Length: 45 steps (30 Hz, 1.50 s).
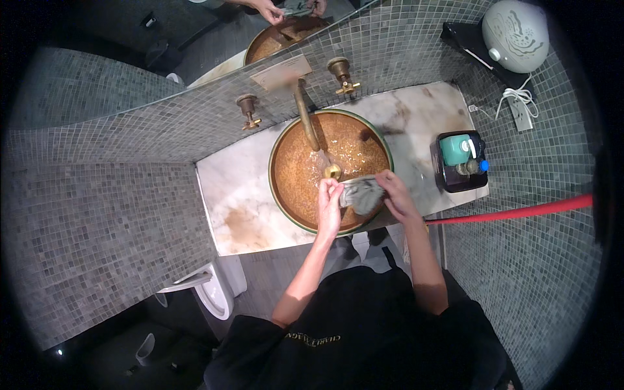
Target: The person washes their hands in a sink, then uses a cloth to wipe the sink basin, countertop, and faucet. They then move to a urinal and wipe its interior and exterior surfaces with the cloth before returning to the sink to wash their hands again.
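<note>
Over the front of a round copper-coloured basin (297,200), a grey cloth (363,195) is stretched between my two hands. My left hand (330,207) pinches its left end between thumb and fingers. The opposite end is gripped by my right hand (397,197), near the basin's right rim. Just beyond the cloth is the brass drain fitting (332,171). A brass spout (306,117) reaches from the wall over the basin, and water appears to run from its tip.
Brass cross-handle taps (250,119) (345,80) flank the spout. A dark tray (460,183) with a green pump bottle (456,149) stands on the marble counter (253,180). A red pole (512,212) leans at right. A white diffuser (516,36) sits on a black shelf. A toilet (214,295) is lower left.
</note>
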Tool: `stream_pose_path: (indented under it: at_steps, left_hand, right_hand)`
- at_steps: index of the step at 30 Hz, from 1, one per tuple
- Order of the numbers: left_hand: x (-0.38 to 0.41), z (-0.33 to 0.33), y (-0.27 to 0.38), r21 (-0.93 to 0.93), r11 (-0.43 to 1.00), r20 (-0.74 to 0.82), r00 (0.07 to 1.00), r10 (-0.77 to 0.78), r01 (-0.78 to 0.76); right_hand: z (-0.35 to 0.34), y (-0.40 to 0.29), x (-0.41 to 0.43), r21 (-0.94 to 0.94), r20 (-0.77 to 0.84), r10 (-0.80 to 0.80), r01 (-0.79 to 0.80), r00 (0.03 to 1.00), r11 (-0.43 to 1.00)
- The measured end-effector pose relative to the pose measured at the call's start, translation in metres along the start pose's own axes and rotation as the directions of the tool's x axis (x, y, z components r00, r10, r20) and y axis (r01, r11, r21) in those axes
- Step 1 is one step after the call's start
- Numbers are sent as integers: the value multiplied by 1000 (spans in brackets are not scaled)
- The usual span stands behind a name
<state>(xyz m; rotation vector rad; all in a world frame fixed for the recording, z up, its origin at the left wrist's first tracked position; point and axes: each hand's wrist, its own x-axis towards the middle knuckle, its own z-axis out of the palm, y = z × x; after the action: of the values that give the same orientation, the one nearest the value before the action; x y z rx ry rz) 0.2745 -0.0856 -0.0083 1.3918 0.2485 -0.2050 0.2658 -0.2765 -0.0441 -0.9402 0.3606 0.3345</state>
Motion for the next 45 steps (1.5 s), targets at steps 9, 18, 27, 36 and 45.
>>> stream_pose_path:
  at_steps: [9, 18, 27, 36, 45]
  left_hand:
    - [-12, 76, 0, -31, 978, 312, 932, -186, 206]
    - [-16, 117, -8, 259, 926, 582, 720, -378, 276]
    - [-11, 138, -25, 422, 906, 593, 760, -267, -12]
    - [3, 79, -20, 394, 893, 251, 960, 124, -218]
    - [-34, -121, -33, 656, 751, -519, 770, 371, 80]
  right_hand:
    - [-70, -33, -82, -318, 174, 115, -55, 978, 947]
    - [-117, -18, -123, -391, 88, 87, -46, 992, 919]
    - [-138, -53, -197, -10, -59, 300, -301, 952, 954]
    - [-120, 47, -36, -916, -4, -199, 76, 980, 395]
    - [-135, 61, 60, -885, 316, -221, 203, 923, -419]
